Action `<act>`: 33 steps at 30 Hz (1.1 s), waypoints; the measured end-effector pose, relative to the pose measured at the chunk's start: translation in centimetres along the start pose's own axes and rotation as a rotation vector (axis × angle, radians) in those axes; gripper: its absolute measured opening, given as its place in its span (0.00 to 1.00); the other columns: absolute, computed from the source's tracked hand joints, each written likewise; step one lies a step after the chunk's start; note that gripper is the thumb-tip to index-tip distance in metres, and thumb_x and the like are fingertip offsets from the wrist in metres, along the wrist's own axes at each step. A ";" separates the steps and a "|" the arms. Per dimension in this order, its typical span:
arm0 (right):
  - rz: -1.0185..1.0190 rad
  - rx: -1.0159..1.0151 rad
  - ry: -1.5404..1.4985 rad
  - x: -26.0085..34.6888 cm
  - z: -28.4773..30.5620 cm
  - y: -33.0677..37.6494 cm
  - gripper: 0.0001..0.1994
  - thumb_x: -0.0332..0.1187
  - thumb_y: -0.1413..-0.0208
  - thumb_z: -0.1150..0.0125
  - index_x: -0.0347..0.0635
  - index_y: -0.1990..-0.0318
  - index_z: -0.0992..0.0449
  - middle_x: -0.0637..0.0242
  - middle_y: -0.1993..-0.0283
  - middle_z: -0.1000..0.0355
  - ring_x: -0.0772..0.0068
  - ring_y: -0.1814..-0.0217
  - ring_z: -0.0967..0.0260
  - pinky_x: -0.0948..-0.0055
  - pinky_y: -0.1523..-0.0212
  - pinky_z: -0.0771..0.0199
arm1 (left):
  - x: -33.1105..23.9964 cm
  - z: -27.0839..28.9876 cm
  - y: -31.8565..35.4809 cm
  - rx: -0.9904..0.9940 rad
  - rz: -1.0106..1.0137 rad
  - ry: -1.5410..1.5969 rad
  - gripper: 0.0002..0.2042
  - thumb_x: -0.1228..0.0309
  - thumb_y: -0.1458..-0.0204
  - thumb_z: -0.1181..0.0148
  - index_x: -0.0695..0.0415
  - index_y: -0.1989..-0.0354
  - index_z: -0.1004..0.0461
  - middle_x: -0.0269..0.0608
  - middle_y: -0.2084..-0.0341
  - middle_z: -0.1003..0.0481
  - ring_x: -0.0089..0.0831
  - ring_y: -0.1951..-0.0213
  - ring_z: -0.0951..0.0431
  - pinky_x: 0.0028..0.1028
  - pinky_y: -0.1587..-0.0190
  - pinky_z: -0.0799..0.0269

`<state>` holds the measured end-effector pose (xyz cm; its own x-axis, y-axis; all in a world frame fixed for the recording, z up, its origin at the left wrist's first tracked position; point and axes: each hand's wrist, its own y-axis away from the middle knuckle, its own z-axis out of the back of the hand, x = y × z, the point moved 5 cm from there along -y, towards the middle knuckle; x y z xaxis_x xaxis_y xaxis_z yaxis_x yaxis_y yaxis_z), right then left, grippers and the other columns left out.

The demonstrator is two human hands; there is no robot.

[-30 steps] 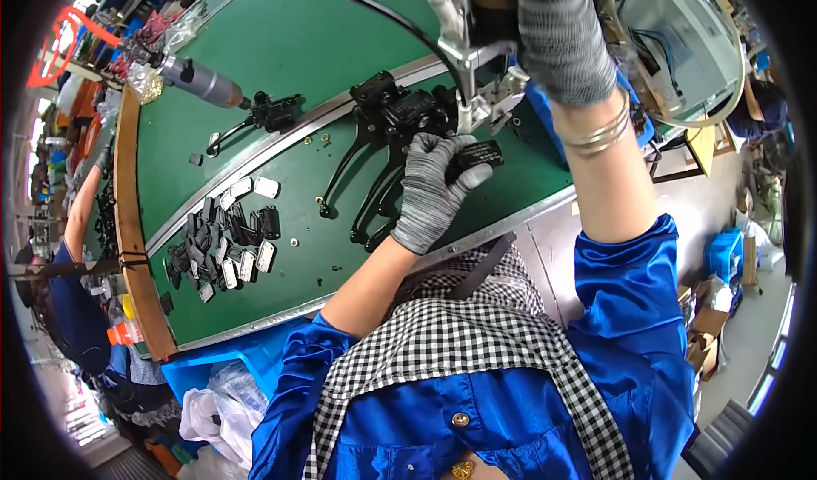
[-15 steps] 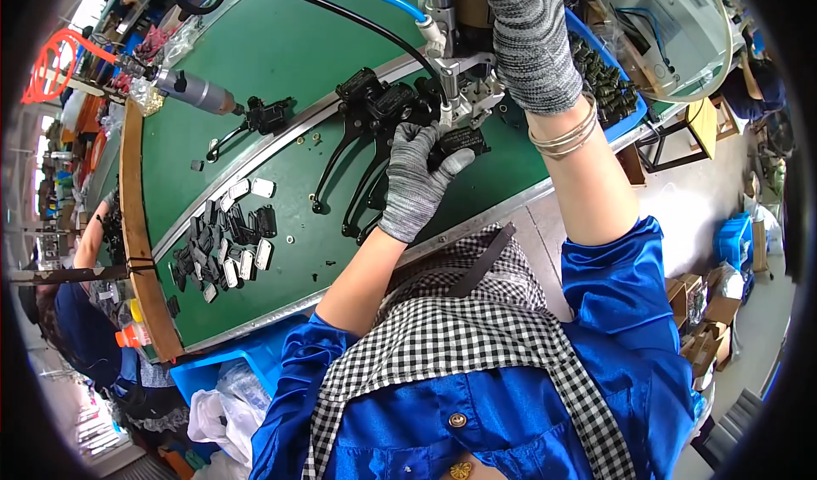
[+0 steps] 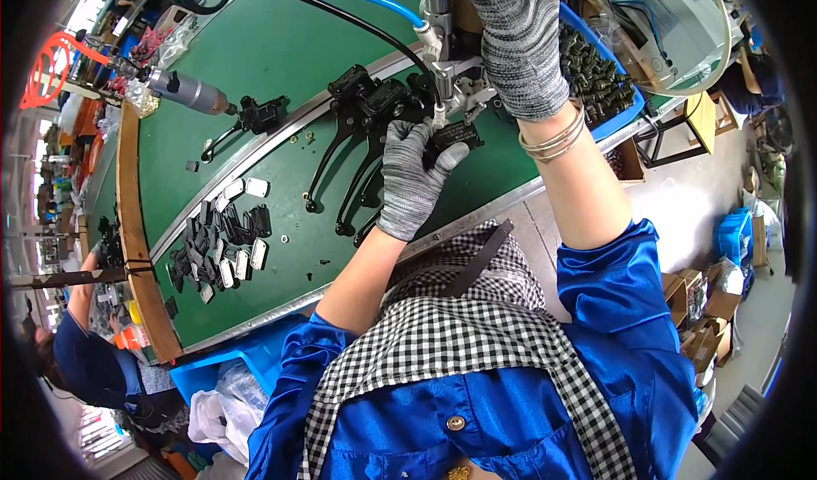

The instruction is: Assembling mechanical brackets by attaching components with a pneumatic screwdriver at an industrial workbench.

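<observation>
Now my left hand (image 3: 410, 178) pinches the black block (image 3: 459, 135) by the metal nozzle (image 3: 439, 116), near the workbench's (image 3: 464, 184) front edge; my right hand (image 3: 512, 20), grip unreadable, has drawn closer, seemingly mid-step.

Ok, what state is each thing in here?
Left hand: gloved, closed on black block
Black block: held, partly covered
Right hand: gloved, grip not visible
Lever assemblies: several clustered, one apart
Small black parts: loosely heaped
Blue bin by right hand: holding dark parts
Grey driver: running or not, unclear
</observation>
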<state>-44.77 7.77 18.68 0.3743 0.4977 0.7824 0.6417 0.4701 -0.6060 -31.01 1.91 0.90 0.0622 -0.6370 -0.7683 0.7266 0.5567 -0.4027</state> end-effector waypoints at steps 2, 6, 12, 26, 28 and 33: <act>0.004 0.008 -0.003 0.0 -0.1 0.0 0.16 0.39 0.41 0.35 0.32 0.55 0.23 0.68 0.64 0.20 0.84 0.65 0.26 0.81 0.65 0.25 | -0.1 0.0 0.0 -0.041 -0.023 0.028 0.28 0.52 0.55 0.28 0.67 0.57 0.24 0.50 0.65 0.31 0.43 0.63 0.30 0.36 0.59 0.29; 0.008 0.032 -0.020 0.2 -0.1 0.6 0.16 0.38 0.41 0.35 0.32 0.55 0.23 0.67 0.64 0.20 0.84 0.65 0.26 0.81 0.65 0.25 | 0.1 0.2 0.2 -0.005 -0.034 -0.043 0.29 0.53 0.55 0.27 0.67 0.56 0.26 0.49 0.63 0.31 0.42 0.62 0.29 0.36 0.58 0.29; 0.007 0.048 -0.026 -0.2 -0.5 0.1 0.16 0.38 0.41 0.35 0.32 0.54 0.23 0.67 0.64 0.20 0.83 0.65 0.25 0.81 0.64 0.25 | 1.7 -1.2 0.1 0.016 0.036 0.146 0.32 0.57 0.55 0.26 0.66 0.48 0.33 0.48 0.59 0.33 0.41 0.59 0.29 0.35 0.53 0.29; 0.010 0.073 -0.022 0.6 -3.1 2.1 0.16 0.37 0.41 0.35 0.32 0.54 0.23 0.67 0.63 0.20 0.83 0.64 0.25 0.81 0.63 0.25 | 4.1 -2.4 1.0 0.101 0.229 0.510 0.33 0.60 0.55 0.26 0.63 0.44 0.35 0.48 0.55 0.34 0.41 0.53 0.30 0.37 0.46 0.32; 0.006 0.072 -0.018 0.5 -2.8 2.3 0.16 0.37 0.41 0.35 0.32 0.53 0.23 0.67 0.63 0.20 0.83 0.64 0.25 0.81 0.63 0.24 | 4.1 -2.4 1.0 0.097 0.200 0.455 0.32 0.60 0.55 0.27 0.63 0.45 0.35 0.48 0.55 0.34 0.41 0.54 0.30 0.38 0.47 0.32; 0.007 0.070 -0.009 0.7 -2.7 2.8 0.16 0.36 0.41 0.35 0.32 0.53 0.23 0.66 0.63 0.20 0.83 0.64 0.25 0.81 0.63 0.24 | 2.4 -1.4 0.8 0.049 0.075 0.176 0.23 0.64 0.50 0.29 0.62 0.49 0.28 0.42 0.57 0.26 0.33 0.55 0.26 0.33 0.49 0.30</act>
<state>-40.91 7.45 17.97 0.3725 0.5079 0.7767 0.5901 0.5163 -0.6207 -31.23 1.53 -1.99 0.0000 -0.4890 -0.8723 0.7569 0.5701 -0.3196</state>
